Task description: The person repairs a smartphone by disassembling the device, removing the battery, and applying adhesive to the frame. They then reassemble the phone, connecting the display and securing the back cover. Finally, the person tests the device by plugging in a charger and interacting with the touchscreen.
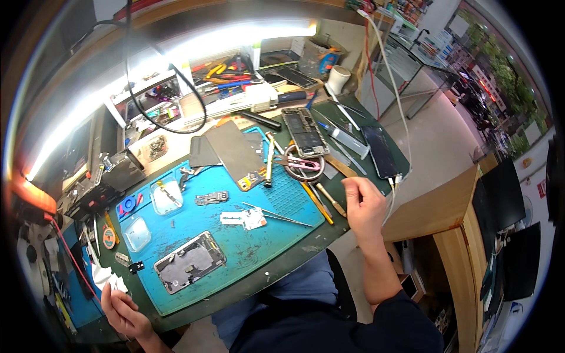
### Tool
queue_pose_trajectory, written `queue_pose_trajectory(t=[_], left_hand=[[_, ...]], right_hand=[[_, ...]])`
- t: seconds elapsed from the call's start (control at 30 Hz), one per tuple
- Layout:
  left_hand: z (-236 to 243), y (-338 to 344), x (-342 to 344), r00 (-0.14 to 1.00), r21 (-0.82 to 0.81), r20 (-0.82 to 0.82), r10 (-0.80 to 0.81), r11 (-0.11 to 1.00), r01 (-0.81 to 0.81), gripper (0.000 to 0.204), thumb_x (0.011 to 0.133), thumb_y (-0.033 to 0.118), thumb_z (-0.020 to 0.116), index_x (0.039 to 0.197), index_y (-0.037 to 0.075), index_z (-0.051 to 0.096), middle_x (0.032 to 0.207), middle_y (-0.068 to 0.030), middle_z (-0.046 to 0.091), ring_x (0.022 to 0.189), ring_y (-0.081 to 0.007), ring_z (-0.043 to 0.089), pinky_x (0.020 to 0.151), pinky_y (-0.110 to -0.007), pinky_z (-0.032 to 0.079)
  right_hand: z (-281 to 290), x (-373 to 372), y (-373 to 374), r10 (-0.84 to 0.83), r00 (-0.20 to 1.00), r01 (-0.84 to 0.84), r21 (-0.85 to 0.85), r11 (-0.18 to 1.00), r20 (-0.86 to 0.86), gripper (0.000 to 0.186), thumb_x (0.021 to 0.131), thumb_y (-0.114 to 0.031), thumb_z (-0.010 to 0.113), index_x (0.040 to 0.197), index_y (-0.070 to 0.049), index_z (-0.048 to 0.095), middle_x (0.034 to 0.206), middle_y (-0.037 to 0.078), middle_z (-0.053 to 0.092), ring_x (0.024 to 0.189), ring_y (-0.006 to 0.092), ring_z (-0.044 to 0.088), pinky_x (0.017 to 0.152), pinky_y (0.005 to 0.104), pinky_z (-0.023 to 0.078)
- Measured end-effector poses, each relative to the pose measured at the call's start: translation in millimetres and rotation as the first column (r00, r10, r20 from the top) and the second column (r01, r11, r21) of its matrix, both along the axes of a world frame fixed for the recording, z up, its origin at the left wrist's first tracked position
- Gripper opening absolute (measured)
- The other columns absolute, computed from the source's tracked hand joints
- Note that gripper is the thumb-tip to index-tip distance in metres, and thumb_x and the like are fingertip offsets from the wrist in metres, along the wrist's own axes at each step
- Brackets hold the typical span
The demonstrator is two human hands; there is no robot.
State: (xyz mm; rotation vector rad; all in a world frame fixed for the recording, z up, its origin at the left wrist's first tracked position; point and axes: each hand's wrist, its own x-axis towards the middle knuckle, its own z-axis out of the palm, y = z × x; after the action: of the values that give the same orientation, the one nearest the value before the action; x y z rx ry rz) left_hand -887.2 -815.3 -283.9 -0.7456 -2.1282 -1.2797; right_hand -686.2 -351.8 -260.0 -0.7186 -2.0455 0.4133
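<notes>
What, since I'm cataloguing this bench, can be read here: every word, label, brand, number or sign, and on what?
Nothing is clear enough to quote.
Round orange-edged spool: label print too small to read.
Red wall sign: marks too blurred to read.
Blue bottle: any print too blurred to make out.
Elsewhere, any lettering is likewise too small or blurred.

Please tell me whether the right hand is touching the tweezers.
Apart: the head view shows the tweezers on the blue mat, the right hand beyond its edge.
</notes>
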Motion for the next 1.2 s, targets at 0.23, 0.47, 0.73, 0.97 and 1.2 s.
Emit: queue_pose_trajectory(t=[0.23,0.47,0.73,0.97,1.2], left_hand=[[8.4,6.0,-2.4,0.994,-0.017,-0.1,-0.041,0.999,0.04,0.035,0.105,-0.008,0.037,0.134,-0.004,0.055,0.108,-0.0132,0.061,0.077,-0.0121,0.052,0.062,-0.022,0.039],[0.2,1.9,-0.8,0.998,0.042,-0.055,-0.015,0.999,0.017,0.037,0.101,-0.011,0.039,0.133,-0.005,0.057,0.106,-0.0119,0.062,0.081,-0.0136,0.056,0.064,-0.024,0.043],[1.4,3.4,-4.3,0.997,0.033,-0.073,-0.028,0.999,0.031,0.039,0.102,-0.011,0.038,0.136,-0.005,0.056,0.103,-0.0106,0.062,0.081,-0.013,0.055,0.065,-0.024,0.041],[0.4,1.3,-4.9,0.998,0.067,-0.05,-0.038,0.997,0.042,0.041,0.101,-0.012,0.038,0.138,-0.005,0.055,0.099,-0.0093,0.061,0.079,-0.0119,0.053,0.065,-0.023,0.04],[-0.7,-0.9,-2.3,0.997,0.042,-0.041,-0.072,0.996,0.074,0.042,0.102,-0.011,0.037,0.139,-0.005,0.054,0.101,-0.0093,0.061,0.08,-0.0121,0.053,0.066,-0.024,0.04]], right_hand=[[-20.7,-1.1,3.1,-0.011,0.998,0.001,-0.19,0.982,-0.054,0.027,0.105,-0.003,0.054,0.127,-0.001,0.069,0.083,0.007,0.068,0.069,0.0152,0.061,0.065,0.0303,0.049],[0.9,-4.8,20.0,0.028,1.0,-0.029,-0.171,0.985,-0.005,0.036,0.099,-0.008,0.064,0.134,-0.002,0.065,0.112,0.011,0.071,0.09,0.0183,0.065,0.077,0.0319,0.053],[49.0,-108.9,38.5,-0.086,0.719,0.074,0.047,0.996,0.69,0.103,0.083,-0.075,0.07,0.15,-0.001,0.049,0.133,0.024,0.065,0.124,0.0374,0.064,0.102,0.047,0.053],[48.4,-126.6,49.5,-0.09,0.615,0.141,0.003,0.99,0.783,0.086,0.083,-0.059,0.073,0.14,0.003,0.056,0.119,0.025,0.071,0.115,0.0371,0.069,0.095,0.0481,0.057],[67.8,-109.5,59.2,-0.102,0.729,0.213,-0.083,0.974,0.677,0.084,0.078,-0.052,0.072,0.14,0.004,0.06,0.125,0.025,0.071,0.119,0.0381,0.067,0.104,0.0434,0.053]])
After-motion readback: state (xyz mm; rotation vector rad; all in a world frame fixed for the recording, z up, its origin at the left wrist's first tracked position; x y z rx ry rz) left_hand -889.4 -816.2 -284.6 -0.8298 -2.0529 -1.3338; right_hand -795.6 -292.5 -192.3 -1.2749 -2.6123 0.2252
